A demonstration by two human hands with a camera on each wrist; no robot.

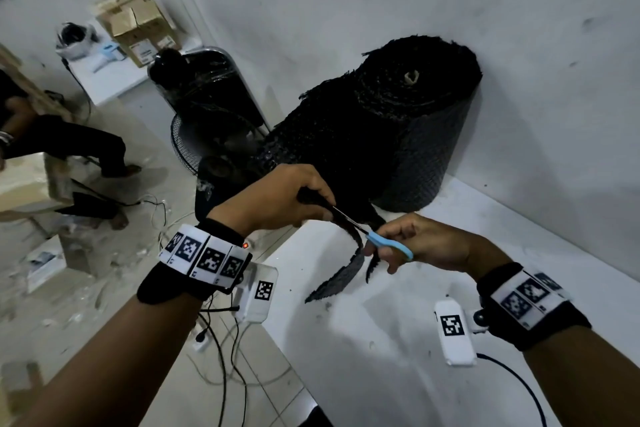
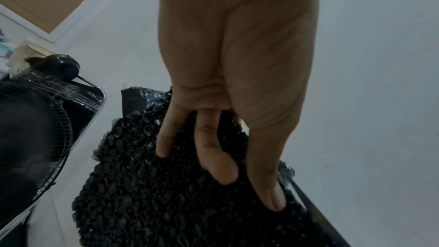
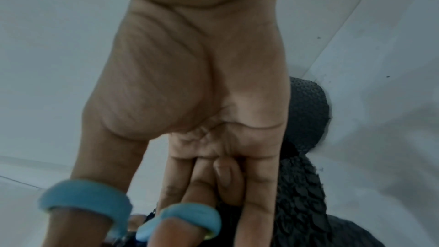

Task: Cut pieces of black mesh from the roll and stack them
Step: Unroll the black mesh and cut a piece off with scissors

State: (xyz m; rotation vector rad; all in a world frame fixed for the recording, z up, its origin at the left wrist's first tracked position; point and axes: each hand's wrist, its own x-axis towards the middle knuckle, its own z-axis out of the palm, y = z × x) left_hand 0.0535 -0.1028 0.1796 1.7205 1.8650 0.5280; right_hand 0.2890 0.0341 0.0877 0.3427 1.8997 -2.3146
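Observation:
A big roll of black mesh [image 1: 408,114] stands on end on the white table [image 1: 398,340] against the wall. Its loose end [image 1: 318,149] hangs out to the left. My left hand [image 1: 294,198] grips that loose mesh [image 2: 154,194] near its lower edge, thumb and fingers pinching it. My right hand [image 1: 415,239] holds blue-handled scissors [image 1: 384,243] with thumb and finger through the loops [image 3: 95,200]. The blades are in the mesh just right of my left hand. A partly cut strip [image 1: 339,277] droops onto the table below the scissors.
A black standing fan [image 1: 207,121] wrapped in plastic stands left of the table, also in the left wrist view [image 2: 35,129]. Cables [image 1: 221,340] lie on the tiled floor. Cardboard boxes [image 1: 138,24] sit on a far table. A seated person's legs [image 1: 69,142] show at the left.

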